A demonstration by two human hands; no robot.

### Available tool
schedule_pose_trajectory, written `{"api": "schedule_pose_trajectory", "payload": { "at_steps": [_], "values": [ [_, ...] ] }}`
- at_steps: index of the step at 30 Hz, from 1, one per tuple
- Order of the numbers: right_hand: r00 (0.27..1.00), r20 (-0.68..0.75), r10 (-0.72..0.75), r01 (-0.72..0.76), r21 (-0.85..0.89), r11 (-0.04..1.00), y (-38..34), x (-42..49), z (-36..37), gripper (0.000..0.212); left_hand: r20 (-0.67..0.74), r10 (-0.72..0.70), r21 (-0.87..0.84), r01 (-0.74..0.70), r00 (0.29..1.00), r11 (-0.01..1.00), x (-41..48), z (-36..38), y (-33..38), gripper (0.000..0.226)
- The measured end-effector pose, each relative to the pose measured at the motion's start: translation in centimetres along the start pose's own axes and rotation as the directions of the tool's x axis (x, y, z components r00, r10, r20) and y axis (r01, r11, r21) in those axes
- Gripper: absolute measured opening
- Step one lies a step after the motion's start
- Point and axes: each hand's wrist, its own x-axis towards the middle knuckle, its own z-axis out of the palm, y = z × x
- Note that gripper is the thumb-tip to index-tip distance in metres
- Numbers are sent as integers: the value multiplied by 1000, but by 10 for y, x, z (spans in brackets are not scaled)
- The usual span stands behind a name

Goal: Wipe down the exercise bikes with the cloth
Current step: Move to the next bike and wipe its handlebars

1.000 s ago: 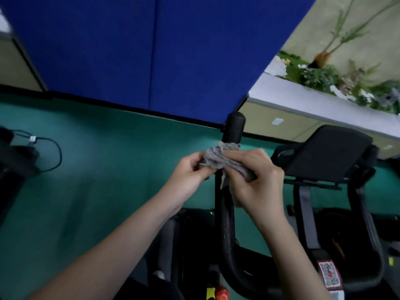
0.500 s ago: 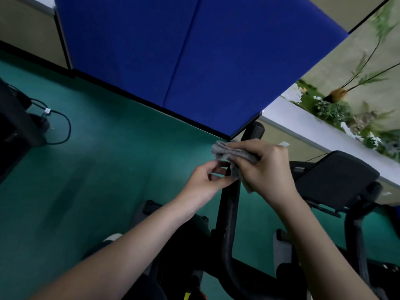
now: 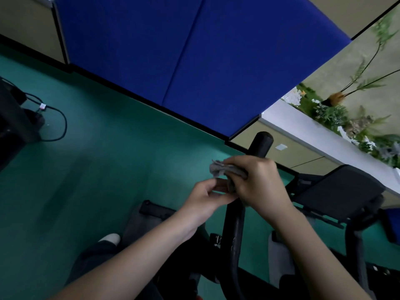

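Observation:
A crumpled grey cloth [image 3: 218, 167] is gripped in my right hand [image 3: 259, 182], bunched against the black handlebar [image 3: 262, 142] of the exercise bike in front of me. My left hand [image 3: 207, 198] sits just left of the bar, fingertips pinched at the cloth's lower fold beside my right fingers. The bar's rounded end sticks up above my right hand; its curved lower tube [image 3: 234, 234] runs down between my forearms. Most of the cloth is hidden under my right hand.
A second bike's black console pad [image 3: 337, 191] stands at the right. A blue partition [image 3: 194, 61] is ahead, with a white ledge with plants [image 3: 313, 126] to its right. A black cable [image 3: 58, 122] loops on the green floor at the left, by dark equipment [image 3: 10, 122].
The view has swung and tilted up and left. My hands stay together on the cloth at the handlebar, the right hand shifting its hold slightly higher on the bar.

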Motion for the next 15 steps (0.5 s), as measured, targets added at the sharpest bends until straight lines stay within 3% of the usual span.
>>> {"api": "schedule_pose_trajectory", "payload": {
  "at_steps": [3, 6, 9, 12, 15],
  "values": [
    [998, -54, 28, -22, 108, 994, -4, 0, -1, 32, 15, -9, -33, 10, 1000, 999, -1, -1, 0, 17],
    [988, -145, -50, 60, 66, 996, 0, 4, -7, 37, 12, -24, -25, 24, 1000, 999, 1, -3, 0, 19],
    [990, -105, -96, 106, 95, 990, 9, -13, 1, 25, 24, -33, -10, 33, 999, 999, 2, -6, 1, 19],
    [989, -146, -11, 45, 233, 971, 10, -29, 1, 23, 28, -35, 4, 35, 999, 999, 1, -9, 4, 19],
    [921, -365, 133, -26, 283, 959, 9, -30, -5, 24, 47, -15, 73, 11, 999, 997, 3, -11, 10, 17]
  ]
}}
